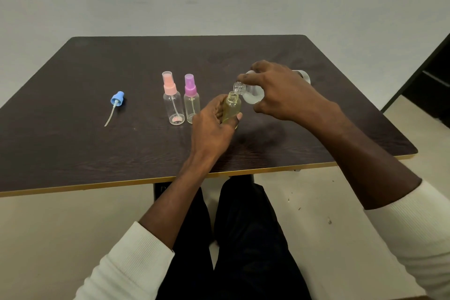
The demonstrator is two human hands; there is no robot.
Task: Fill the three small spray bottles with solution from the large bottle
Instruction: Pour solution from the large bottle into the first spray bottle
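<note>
Yellowish liquid fills most of the open small bottle [231, 109], which stands upright near the middle of the dark wooden table [73, 143]. The left hand [214, 126] wraps its fingers round this bottle from the 7 o'clock side and steadies it. The large bottle [253, 95] is clear, tipped almost flat, its long axis running from 2 o'clock down to 8 o'clock, with its threaded mouth just above and at 1 o'clock of the small bottle's neck. The right hand [280, 90] grasps it from above, fingers curled over its body. Whether liquid is flowing cannot be told.

At 9 o'clock of the held bottle stand a purple-capped bottle [192, 102] and a pink-capped bottle [172, 100], both capped and seemingly empty. A blue spray top [116, 105] lies well apart, further toward 9 o'clock.
</note>
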